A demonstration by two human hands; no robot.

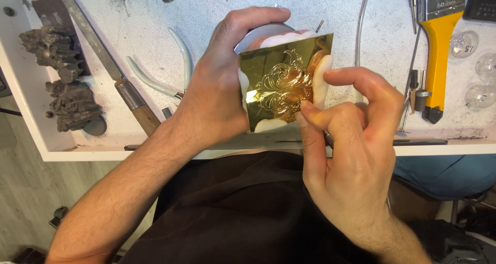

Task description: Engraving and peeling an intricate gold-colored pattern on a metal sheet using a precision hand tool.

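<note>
A shiny brass plate [268, 70] with a raised scrollwork ornament lies on a white putty-like pad [323, 83] atop a round grey block [258, 34]. My left hand [217, 88] wraps around the block and pad from the left, thumb over the top. My right hand [346, 140] comes from the lower right, its thumb and forefinger tips pressing on the plate's right edge and the ornament; a thin dark tool shaft shows beneath its fingers.
On the white workbench [129, 21]: pliers with pale handles [165, 73], a wood-handled file [103, 57], dark lumps of pitch [62, 78] at left, a yellow-handled brush [439, 47], glass bulbs [475, 62] at right. A dark apron [232, 207] covers my lap.
</note>
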